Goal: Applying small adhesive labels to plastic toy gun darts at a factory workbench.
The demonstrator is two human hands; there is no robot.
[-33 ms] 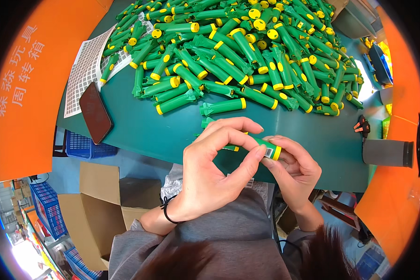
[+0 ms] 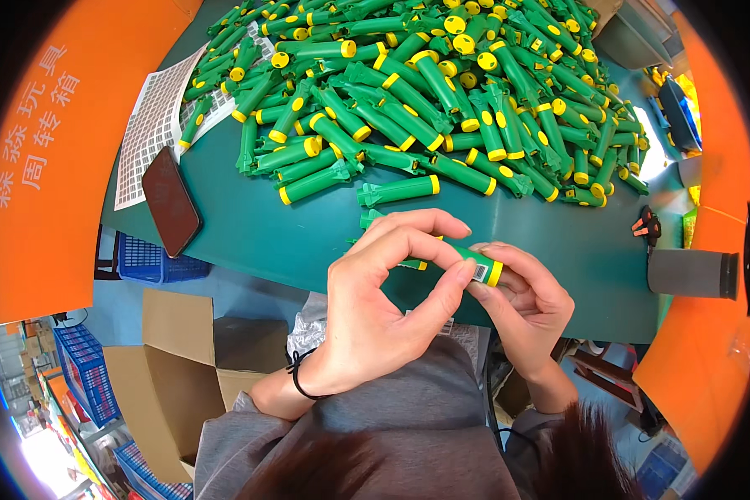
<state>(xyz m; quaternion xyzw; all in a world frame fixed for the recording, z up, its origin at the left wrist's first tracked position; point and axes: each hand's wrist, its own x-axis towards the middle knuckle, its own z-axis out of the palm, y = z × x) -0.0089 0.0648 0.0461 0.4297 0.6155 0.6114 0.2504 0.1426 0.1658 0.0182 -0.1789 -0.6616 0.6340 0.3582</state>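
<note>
Both of my hands meet over the near edge of the green table at a green plastic tube (image 2: 475,262) with a yellow end ring. A small white barcode sticker (image 2: 480,272) lies on its side near that ring. My left hand (image 2: 387,304) pinches the tube, its thumb tip at the sticker's edge and its index finger curled over the top. Fingers of my right hand (image 2: 521,300) are closed round the yellow end. The tube's far end is hidden behind my left hand. Another green tube (image 2: 414,265) with a yellow end shows partly behind that hand.
A large heap of similar green tubes (image 2: 425,92) covers the far side of the table. Sticker sheets (image 2: 146,125) and a dark phone-shaped slab (image 2: 171,202) lie left. Scissors (image 2: 645,223) and a grey cylinder (image 2: 692,272) are right. An open cardboard box (image 2: 171,375) stands below left.
</note>
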